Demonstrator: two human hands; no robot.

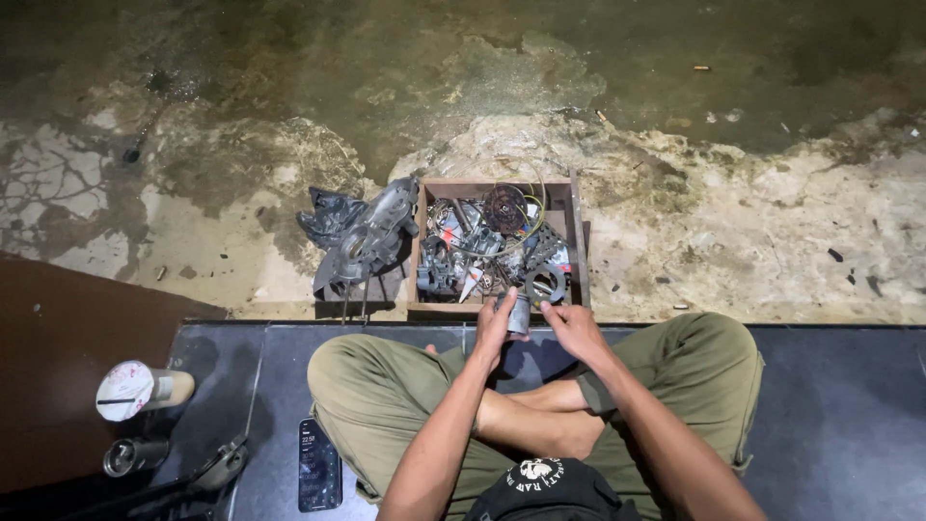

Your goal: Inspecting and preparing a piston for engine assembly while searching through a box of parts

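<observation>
**Small metal cylinder held in both hands over the lap**

The fingers of the left hand are closed around a small grey metal cylinder, while the fingers of the right hand are pinched at its right side. The part is held just in front of the crossed legs, near the front edge of the wooden box.

A slip could be judged likely: the piece is small and looks smooth, and a loosened grip would let it fall among the tangled metal scrap in the box, where it would be hard to pick out. Sharp edges there could also catch a finger.

The cylinder's long axis appears to stand roughly upright, its upper end pointed away toward the box; finer detail cannot be made out.

Further out, a grey engine casing is seen left of the box, and a phone and a lidded cup lie on the dark mat.
</observation>
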